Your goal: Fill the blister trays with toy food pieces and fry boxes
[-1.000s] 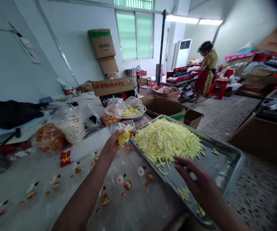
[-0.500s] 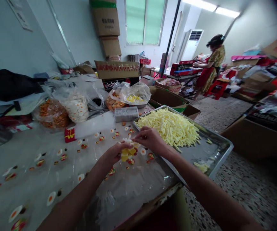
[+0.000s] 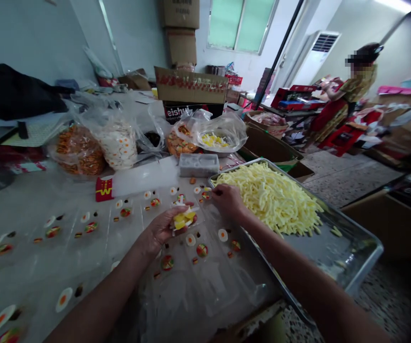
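My left hand (image 3: 165, 224) is curled, palm up, around a bunch of small yellow-and-white pieces (image 3: 184, 219) above the table. My right hand (image 3: 228, 202) reaches down beside the near left corner of a metal tray (image 3: 362, 247), its fingers pinched together. A small pale piece (image 3: 208, 189) shows at those fingertips, next to a tiny round pizza-like piece (image 3: 205, 195). Clear plastic sheets or bags (image 3: 212, 281) cover the table under both hands. On them lie rows of miniature fried eggs (image 3: 223, 235), dark bits and round pizza-like pieces (image 3: 202, 250).
Pale yellow sticks (image 3: 273, 200) are heaped on the tray. Behind stand a grey moulded block (image 3: 198, 165), a red packet (image 3: 104, 189), a bag of orange pieces (image 3: 78, 152), a bag of egg pieces (image 3: 119, 147) and cardboard boxes (image 3: 191, 85). A co-worker (image 3: 351, 90) stands far right.
My right hand has moved away from the left hand's bunch, up and right to the sheet beside the tray. My left hand has turned more palm up. The view has shifted.
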Demonstrator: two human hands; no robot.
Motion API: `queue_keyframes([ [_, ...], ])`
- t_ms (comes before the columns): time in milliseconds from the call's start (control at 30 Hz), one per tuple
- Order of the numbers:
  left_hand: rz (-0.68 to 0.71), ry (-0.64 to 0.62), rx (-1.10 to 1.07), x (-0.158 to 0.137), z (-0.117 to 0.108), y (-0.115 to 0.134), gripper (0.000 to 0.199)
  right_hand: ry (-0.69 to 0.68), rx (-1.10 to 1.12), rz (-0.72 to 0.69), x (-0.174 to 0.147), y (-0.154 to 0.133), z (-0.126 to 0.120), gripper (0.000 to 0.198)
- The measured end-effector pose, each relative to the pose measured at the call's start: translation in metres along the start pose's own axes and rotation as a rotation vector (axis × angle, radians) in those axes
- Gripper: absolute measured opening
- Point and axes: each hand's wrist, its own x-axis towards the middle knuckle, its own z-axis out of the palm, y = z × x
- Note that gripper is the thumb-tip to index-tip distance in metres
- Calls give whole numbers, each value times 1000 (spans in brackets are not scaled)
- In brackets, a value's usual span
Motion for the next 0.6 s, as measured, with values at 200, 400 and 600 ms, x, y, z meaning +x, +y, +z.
queue_keyframes([
  [200, 27, -48, -238, 9, -27, 18, 48, -234, -524, -242, 21, -5, 29, 21],
  [400, 15, -25, -300, 11, -22, 27, 48, -294, -595, -182, 12, -12, 39, 26],
  [600, 7, -60, -290, 5, -18, 25, 47, -320, -615, -145, 23, -16, 30, 24],
])
